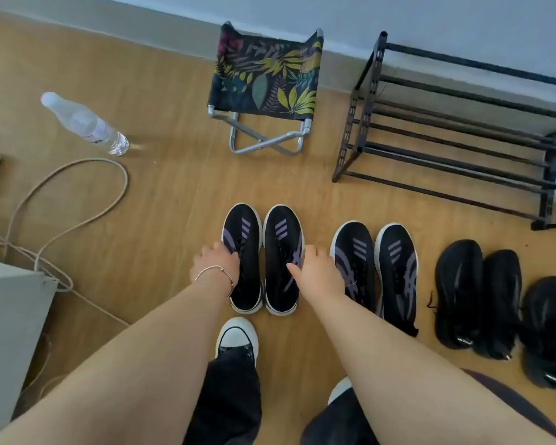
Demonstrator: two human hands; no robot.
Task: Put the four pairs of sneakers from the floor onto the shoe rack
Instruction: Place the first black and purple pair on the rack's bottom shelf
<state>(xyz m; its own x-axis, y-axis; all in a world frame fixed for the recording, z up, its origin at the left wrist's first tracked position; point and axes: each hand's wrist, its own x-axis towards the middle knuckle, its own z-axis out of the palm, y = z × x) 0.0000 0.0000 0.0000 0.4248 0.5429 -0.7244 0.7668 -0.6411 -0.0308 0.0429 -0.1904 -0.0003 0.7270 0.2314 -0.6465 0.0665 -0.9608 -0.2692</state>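
Note:
Several sneakers stand in a row on the wooden floor. My left hand (217, 261) grips the outer side of the leftmost black sneaker with purple stripes (243, 226). My right hand (315, 271) grips its partner (281, 226), thumb on top and fingers down the outer side. Both shoes still rest on the floor. To the right stands a matching black-and-purple pair (376, 252), then an all-black pair (479, 290) and another black sneaker (549, 319) at the frame edge. The black shoe rack (350, 123) stands at the back right against the wall, its bars bare.
A folding stool with leaf-print fabric (264, 78) stands left of the rack. A plastic water bottle (84, 123) and a looped cable (77, 194) lie at the left, beside a grey box (10, 332). My own foot in a black-and-white shoe (236, 335) is just behind the held pair.

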